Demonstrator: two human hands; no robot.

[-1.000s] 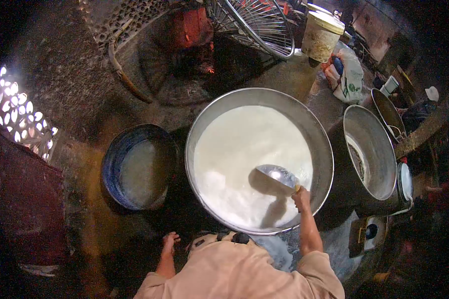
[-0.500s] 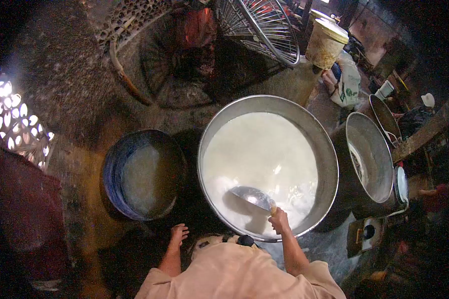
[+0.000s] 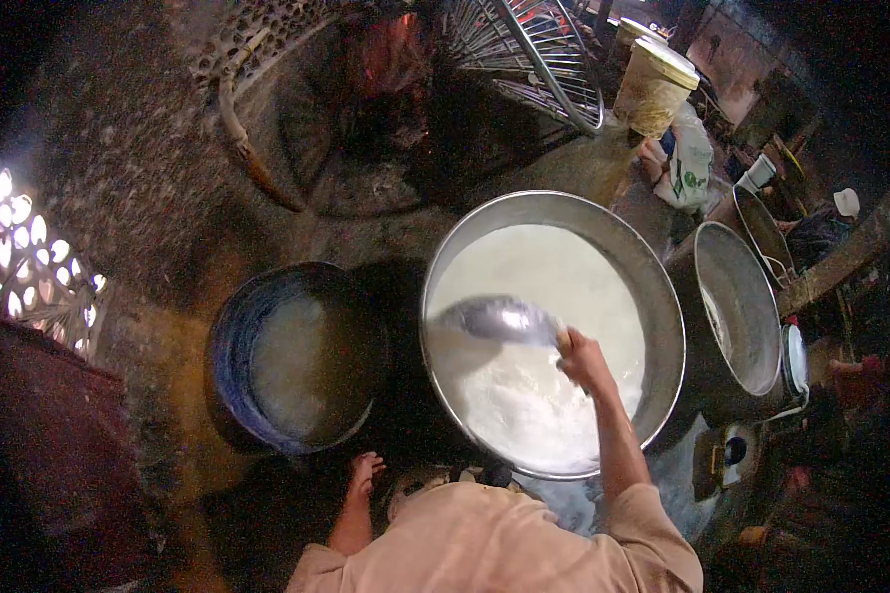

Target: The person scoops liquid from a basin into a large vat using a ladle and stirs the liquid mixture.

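My right hand (image 3: 585, 362) is closed around the short handle of a large metal ladle (image 3: 502, 320). The ladle's bowl, blurred by motion, is over the left-middle part of a wide metal vat (image 3: 672, 341). White milky liquid (image 3: 554, 267) fills much of the vat, with froth and ripples towards the near side. Whether the bowl touches the liquid, I cannot tell. My left hand (image 3: 366, 471) hangs with loosely bent, parted fingers and holds nothing. It is just below the near right edge of a blue-walled tub (image 3: 229, 381) of cloudy liquid.
Right of the vat stand a second metal vat (image 3: 737, 296) and a lidded container (image 3: 795, 361). Beyond are a stained white bucket (image 3: 653, 94), a printed sack (image 3: 690, 168) and a round wire rack (image 3: 554, 69). A curved pole (image 3: 247, 158) leans at upper left.
My right hand has moved the ladle away from me, from the vat's near side towards its middle. The liquid near me is now frothier. My left hand stays low beside the tub.
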